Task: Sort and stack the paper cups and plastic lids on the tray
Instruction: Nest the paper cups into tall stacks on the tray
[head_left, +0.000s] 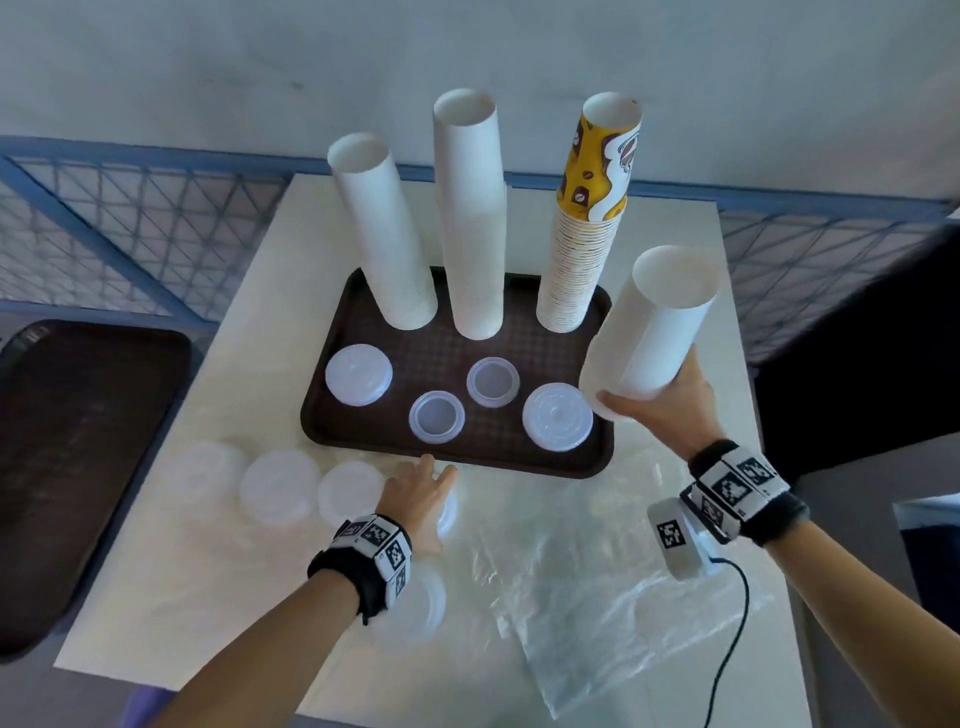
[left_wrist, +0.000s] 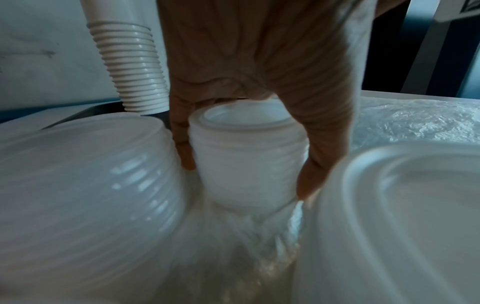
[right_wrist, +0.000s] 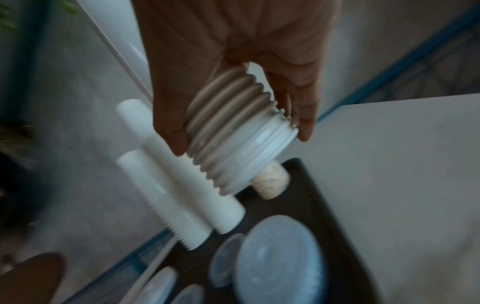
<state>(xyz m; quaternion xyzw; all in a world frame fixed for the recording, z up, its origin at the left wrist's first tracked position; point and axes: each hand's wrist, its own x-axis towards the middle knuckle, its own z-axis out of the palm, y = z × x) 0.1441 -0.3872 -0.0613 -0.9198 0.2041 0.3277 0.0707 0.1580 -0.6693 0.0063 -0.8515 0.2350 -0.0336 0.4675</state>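
Observation:
A brown tray (head_left: 597, 457) on the pale table bears three tall upside-down cup stacks: two white (head_left: 384, 228) (head_left: 475, 218) and one yellow-printed (head_left: 587, 218). Several lid piles (head_left: 358, 374) (head_left: 557, 415) lie along its front. My right hand (head_left: 660, 400) grips the rim end of a short stack of white cups (head_left: 654, 332) (right_wrist: 233, 139), tilted in the air over the tray's right edge. My left hand (head_left: 423, 488) (left_wrist: 246, 174) holds a small stack of translucent lids (left_wrist: 246, 156) between thumb and fingers, on the table just in front of the tray.
More lid stacks (head_left: 280, 488) (head_left: 350, 491) stand in a row left of my left hand, another (head_left: 426, 603) lies under my left wrist. Crumpled clear plastic bags (head_left: 597, 582) cover the table's front right. A second dark tray (head_left: 78, 467) sits at left. A blue mesh fence (head_left: 130, 234) runs behind.

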